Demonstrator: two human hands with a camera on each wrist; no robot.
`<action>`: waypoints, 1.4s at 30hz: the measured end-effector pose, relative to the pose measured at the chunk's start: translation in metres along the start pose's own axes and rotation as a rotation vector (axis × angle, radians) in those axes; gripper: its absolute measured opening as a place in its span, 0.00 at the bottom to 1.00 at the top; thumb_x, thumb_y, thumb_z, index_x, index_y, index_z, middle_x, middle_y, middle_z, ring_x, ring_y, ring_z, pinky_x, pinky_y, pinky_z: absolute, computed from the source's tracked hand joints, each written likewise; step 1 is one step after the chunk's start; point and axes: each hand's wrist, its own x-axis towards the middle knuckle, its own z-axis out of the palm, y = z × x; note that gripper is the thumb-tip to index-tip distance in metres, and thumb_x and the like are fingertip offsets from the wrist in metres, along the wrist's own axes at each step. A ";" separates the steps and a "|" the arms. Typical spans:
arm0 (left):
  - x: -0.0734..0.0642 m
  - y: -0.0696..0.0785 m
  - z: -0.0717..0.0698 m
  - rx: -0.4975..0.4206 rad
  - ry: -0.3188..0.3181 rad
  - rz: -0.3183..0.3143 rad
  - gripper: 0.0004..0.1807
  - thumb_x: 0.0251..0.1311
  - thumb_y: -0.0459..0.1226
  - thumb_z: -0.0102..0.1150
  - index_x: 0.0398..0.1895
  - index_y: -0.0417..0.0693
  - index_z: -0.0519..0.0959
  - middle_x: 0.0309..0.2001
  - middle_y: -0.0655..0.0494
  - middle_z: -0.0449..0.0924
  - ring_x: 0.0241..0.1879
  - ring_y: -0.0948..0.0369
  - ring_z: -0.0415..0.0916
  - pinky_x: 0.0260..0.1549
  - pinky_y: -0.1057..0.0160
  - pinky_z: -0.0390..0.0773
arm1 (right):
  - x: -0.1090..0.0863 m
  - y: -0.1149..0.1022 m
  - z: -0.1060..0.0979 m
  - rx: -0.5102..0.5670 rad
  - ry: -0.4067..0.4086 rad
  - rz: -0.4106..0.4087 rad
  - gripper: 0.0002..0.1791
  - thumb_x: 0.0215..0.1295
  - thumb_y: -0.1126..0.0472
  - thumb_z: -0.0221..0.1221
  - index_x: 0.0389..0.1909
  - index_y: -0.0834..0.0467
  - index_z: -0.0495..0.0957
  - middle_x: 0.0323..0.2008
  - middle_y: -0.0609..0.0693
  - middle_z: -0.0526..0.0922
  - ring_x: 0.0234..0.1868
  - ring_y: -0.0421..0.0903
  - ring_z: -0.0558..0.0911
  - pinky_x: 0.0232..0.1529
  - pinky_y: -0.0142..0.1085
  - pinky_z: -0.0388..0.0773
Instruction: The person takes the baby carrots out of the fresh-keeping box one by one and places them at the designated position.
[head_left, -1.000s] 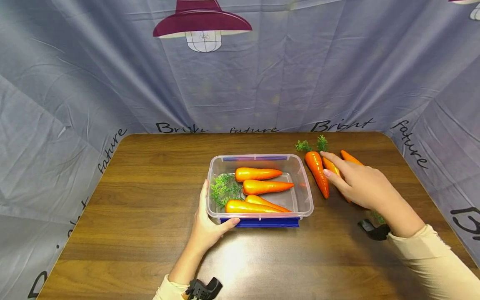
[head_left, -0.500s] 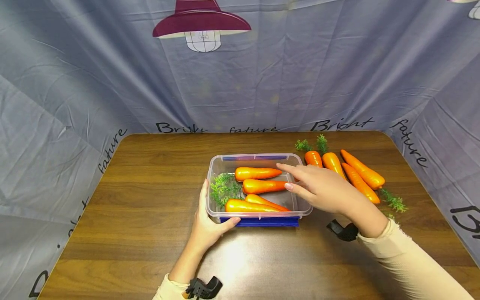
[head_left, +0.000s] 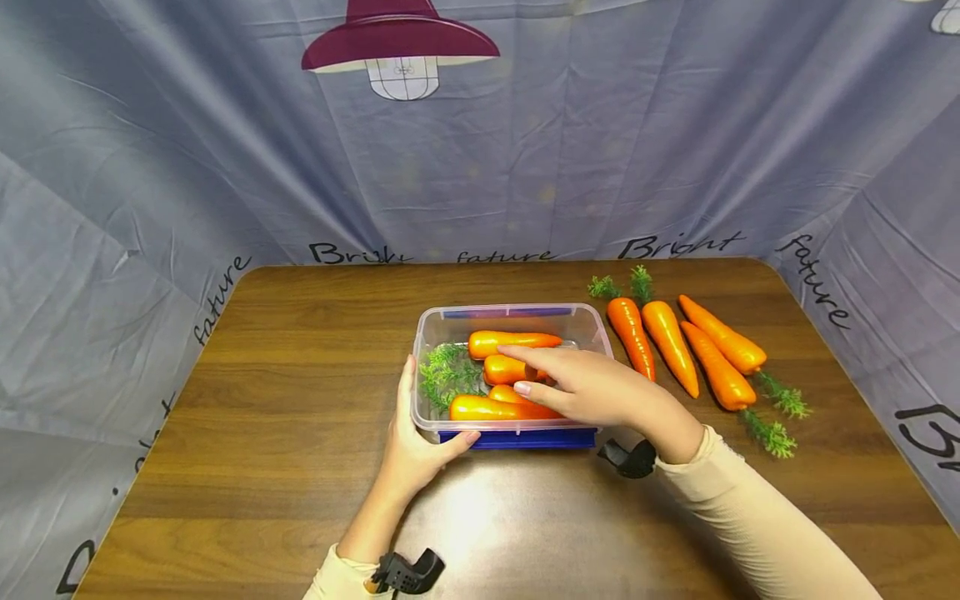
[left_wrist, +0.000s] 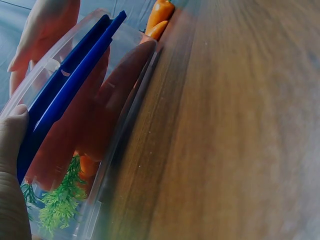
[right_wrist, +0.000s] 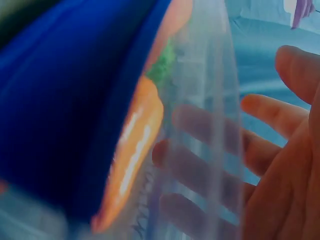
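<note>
A clear plastic container (head_left: pixel 517 310) with blue latches (left_wrist: pixel 65 85) stands mid-table. My left hand (head_left: pixel 412 454) grips its front left corner, fingers along the side and thumb on the front near the latch. Several orange carrots lie inside, among them a back carrot (head_left: pixel 513 342) and a front carrot (head_left: pixel 491 409); green tops (head_left: pixel 447 375) gather at the left end. Over the container's right part is my right hand (head_left: pixel 596 383), palm down, fingers pointing left and partly hiding the carrots. Its fingers (right_wrist: pixel 275 112) are apart with nothing between them in the right wrist view.
To the right of the container lie several more carrots: a dark orange carrot (head_left: pixel 632 337) close to its side, another carrot (head_left: pixel 671 346), and further right carrots (head_left: pixel 718 367) with their tops toward the front. Grey printed curtains (head_left: pixel 480 183) surround the wooden table (head_left: pixel 300 375).
My right hand has moved left from the loose carrots to over the container, with nothing in its grasp. The left hand, container and carrots keep their places.
</note>
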 end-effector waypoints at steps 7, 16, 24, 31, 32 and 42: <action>0.001 0.001 -0.001 0.004 0.007 0.001 0.72 0.35 0.42 0.84 0.79 0.72 0.42 0.79 0.58 0.50 0.74 0.60 0.57 0.73 0.51 0.56 | 0.012 -0.002 0.010 0.017 -0.061 -0.012 0.31 0.75 0.43 0.51 0.75 0.47 0.63 0.62 0.48 0.79 0.54 0.45 0.81 0.59 0.48 0.77; 0.001 0.002 -0.001 0.013 -0.008 -0.004 0.72 0.35 0.42 0.84 0.79 0.72 0.41 0.79 0.58 0.50 0.74 0.60 0.58 0.72 0.49 0.58 | 0.019 0.007 0.018 0.132 -0.151 -0.011 0.29 0.76 0.44 0.49 0.73 0.48 0.66 0.67 0.46 0.75 0.63 0.45 0.76 0.66 0.48 0.71; 0.001 0.002 -0.001 0.003 -0.013 -0.009 0.73 0.34 0.40 0.85 0.80 0.70 0.41 0.79 0.57 0.50 0.74 0.59 0.58 0.72 0.51 0.58 | 0.027 0.008 0.020 0.142 -0.232 -0.005 0.28 0.75 0.43 0.49 0.74 0.40 0.63 0.72 0.43 0.67 0.71 0.43 0.68 0.72 0.48 0.64; 0.000 0.003 -0.001 0.007 -0.019 0.008 0.72 0.35 0.42 0.85 0.80 0.67 0.41 0.79 0.57 0.50 0.74 0.58 0.58 0.72 0.47 0.58 | 0.029 0.009 0.021 0.185 -0.252 -0.019 0.28 0.77 0.45 0.47 0.74 0.42 0.63 0.74 0.46 0.65 0.72 0.47 0.67 0.72 0.50 0.63; 0.000 0.003 -0.001 0.004 -0.021 0.007 0.73 0.35 0.41 0.85 0.80 0.66 0.41 0.79 0.56 0.49 0.74 0.58 0.58 0.72 0.47 0.58 | 0.029 0.009 0.022 0.190 -0.252 -0.023 0.27 0.77 0.45 0.47 0.74 0.43 0.63 0.73 0.47 0.66 0.71 0.47 0.68 0.72 0.50 0.64; 0.000 0.001 0.000 0.009 -0.018 0.002 0.73 0.34 0.40 0.85 0.80 0.66 0.41 0.79 0.58 0.48 0.74 0.58 0.57 0.72 0.52 0.57 | 0.032 0.012 0.026 0.188 -0.245 -0.045 0.25 0.78 0.46 0.46 0.72 0.44 0.67 0.71 0.46 0.70 0.70 0.46 0.69 0.71 0.49 0.65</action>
